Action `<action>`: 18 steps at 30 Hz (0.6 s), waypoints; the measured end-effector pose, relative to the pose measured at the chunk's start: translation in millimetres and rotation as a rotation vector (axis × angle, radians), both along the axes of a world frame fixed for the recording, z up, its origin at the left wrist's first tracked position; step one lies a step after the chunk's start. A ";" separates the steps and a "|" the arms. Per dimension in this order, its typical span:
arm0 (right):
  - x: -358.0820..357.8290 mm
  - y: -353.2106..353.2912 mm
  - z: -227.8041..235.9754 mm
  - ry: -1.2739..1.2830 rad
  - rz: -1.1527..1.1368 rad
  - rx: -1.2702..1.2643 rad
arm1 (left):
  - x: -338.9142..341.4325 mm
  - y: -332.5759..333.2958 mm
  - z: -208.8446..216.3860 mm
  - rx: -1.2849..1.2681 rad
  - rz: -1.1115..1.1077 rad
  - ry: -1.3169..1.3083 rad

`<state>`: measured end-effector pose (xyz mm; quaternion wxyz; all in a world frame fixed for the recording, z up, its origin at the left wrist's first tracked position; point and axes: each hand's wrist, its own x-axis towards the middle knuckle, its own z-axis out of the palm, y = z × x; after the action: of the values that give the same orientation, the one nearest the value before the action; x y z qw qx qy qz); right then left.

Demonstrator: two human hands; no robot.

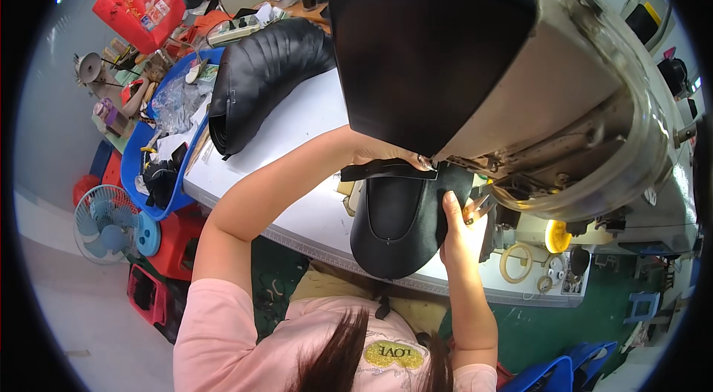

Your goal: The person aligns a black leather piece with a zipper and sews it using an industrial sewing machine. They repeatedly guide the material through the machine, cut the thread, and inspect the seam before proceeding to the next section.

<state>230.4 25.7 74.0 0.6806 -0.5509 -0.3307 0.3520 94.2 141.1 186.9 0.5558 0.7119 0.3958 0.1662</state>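
A black leather shoe upper (407,262), rounded at its near end and with a curved seam line, lies under the head of a sewing machine (438,36). My left hand (390,153) grips its far edge close to the needle area, with thumb and fingers pressed together. On the right side of the upper, my right hand (462,225) holds the edge, its thumb on top and its fingers partly hidden. The machine head covers the stitching point.
A stack of black leather pieces (267,80) lies on the white table (312,113). Left of it stands a blue basket (128,162) with plastic bags and scraps. A yellow spool (558,236) and a wooden ring (515,263) sit at the right. A fan (108,221) stands at the left.
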 end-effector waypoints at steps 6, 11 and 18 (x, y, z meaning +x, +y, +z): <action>15.8 2.1 -9.3 -0.138 0.056 -0.083 | -0.4 11.9 -6.0 -0.027 -0.021 -0.115; 26.6 -27.1 13.5 -0.325 0.074 -0.017 | -1.0 19.8 -10.6 -0.042 -0.036 -0.176; 286.6 -138.0 129.4 -1.400 -1.439 0.323 | 0.6 19.8 -10.9 -0.064 -0.049 -0.197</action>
<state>517.0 -112.3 203.5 0.4507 -0.6031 -0.2886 -0.5915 94.9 160.9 176.0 0.6185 0.6834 0.3267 0.2090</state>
